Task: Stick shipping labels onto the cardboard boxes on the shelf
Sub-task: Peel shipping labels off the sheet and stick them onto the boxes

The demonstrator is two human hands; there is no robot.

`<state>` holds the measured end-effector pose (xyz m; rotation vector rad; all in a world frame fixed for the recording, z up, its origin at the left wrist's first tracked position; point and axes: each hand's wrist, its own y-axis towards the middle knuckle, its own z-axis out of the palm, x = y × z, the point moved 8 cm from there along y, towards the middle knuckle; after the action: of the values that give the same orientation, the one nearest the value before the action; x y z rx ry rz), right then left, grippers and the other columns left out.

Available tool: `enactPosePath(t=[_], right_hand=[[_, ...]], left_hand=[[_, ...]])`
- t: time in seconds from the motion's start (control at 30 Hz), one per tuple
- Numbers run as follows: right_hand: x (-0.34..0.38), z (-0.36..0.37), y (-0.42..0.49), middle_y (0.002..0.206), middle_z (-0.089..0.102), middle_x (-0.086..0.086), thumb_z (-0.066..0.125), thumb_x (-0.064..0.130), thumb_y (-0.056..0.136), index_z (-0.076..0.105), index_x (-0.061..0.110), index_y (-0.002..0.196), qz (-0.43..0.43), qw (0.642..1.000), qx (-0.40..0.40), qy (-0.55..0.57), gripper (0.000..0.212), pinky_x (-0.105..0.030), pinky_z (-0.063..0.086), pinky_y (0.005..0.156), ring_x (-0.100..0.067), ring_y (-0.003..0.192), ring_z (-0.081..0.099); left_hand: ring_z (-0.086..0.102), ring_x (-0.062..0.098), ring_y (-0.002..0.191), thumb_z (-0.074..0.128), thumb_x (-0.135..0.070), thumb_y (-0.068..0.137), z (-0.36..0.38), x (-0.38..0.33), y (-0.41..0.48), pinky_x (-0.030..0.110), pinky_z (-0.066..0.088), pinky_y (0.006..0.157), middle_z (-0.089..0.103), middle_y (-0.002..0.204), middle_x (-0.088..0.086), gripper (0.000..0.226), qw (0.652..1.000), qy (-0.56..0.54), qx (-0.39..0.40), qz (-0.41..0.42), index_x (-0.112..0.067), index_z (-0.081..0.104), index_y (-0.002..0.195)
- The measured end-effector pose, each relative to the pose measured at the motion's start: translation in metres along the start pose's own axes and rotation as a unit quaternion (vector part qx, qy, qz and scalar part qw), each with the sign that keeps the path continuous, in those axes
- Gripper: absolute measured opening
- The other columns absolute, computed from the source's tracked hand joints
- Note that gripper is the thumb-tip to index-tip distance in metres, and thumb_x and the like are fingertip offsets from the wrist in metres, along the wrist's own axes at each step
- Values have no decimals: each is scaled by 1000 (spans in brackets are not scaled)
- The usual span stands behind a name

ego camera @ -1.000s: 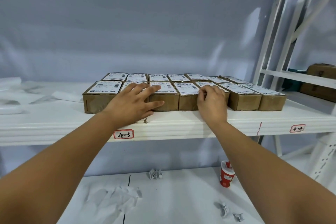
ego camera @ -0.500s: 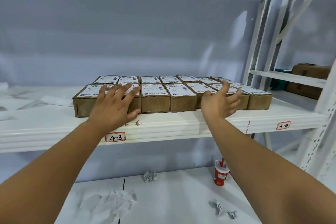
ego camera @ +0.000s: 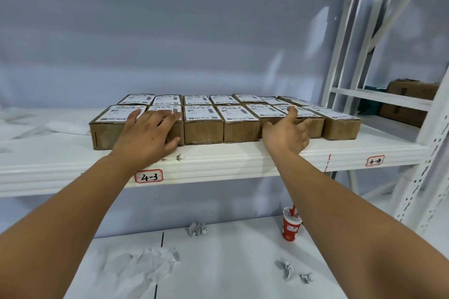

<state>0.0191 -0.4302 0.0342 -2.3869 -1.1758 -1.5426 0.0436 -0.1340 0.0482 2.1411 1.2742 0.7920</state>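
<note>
Two rows of small brown cardboard boxes [ego camera: 203, 128] stand on the white shelf [ego camera: 243, 155], each with a white shipping label [ego camera: 202, 112] on top. My left hand [ego camera: 148, 133] lies flat with spread fingers over the front of the second box from the left. My right hand [ego camera: 288, 132] is in front of the boxes toward the right, fingers spread and relaxed, fingertips reaching a box's top edge. Neither hand holds anything.
Shelf tags read 4-3 [ego camera: 148, 176] and another at the right [ego camera: 375, 160]. On the lower surface lie crumpled backing papers [ego camera: 198, 228] and a red paper cup [ego camera: 291, 227]. More cardboard boxes [ego camera: 410, 90] sit on the neighbouring rack to the right.
My right hand lifted off the box top and opened, moving right. My left hand slid left along the front row. The view shifted slightly rightward.
</note>
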Motion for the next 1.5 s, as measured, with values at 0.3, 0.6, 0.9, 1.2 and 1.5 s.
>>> enactPosePath(t=[0.3,0.6,0.9,1.2,1.5], right_hand=[[34,2,-22,144,32,-16,52,7,85,54,18,126,-253,958,-110,-76,42,-42,25,107,-34,134,26],[41,10,-25,133,50,-8,53,16,82,57,17,126,-316,944,-56,-83,44,-36,25,107,-31,128,30],[42,26,-27,140,48,6,56,29,92,53,26,133,-342,934,78,-68,41,-24,25,104,-16,133,25],[41,24,-25,141,46,3,58,32,91,52,25,133,-330,938,67,-84,43,-30,25,108,-22,134,23],[41,24,-25,146,40,1,61,44,86,44,28,138,-321,940,51,-106,57,-31,21,111,-24,136,20]], left_hand=[[50,36,117,61,-38,85,-12,3,-4,57,28,104,54,130,13,52,997,20,-59,-39,-14,51,130],[-2,34,143,48,-78,68,-6,51,-31,62,8,110,10,154,9,93,938,-123,-4,-325,-27,27,143],[5,27,141,58,-63,78,7,55,-26,63,5,110,30,148,8,66,940,-145,31,-307,-33,44,135],[14,28,141,63,-43,84,-1,50,-22,47,5,115,35,146,10,52,950,-167,-22,-261,-22,52,130],[16,39,140,54,-58,84,-10,79,-43,56,15,112,13,153,18,71,853,-233,-93,-458,-19,34,140]])
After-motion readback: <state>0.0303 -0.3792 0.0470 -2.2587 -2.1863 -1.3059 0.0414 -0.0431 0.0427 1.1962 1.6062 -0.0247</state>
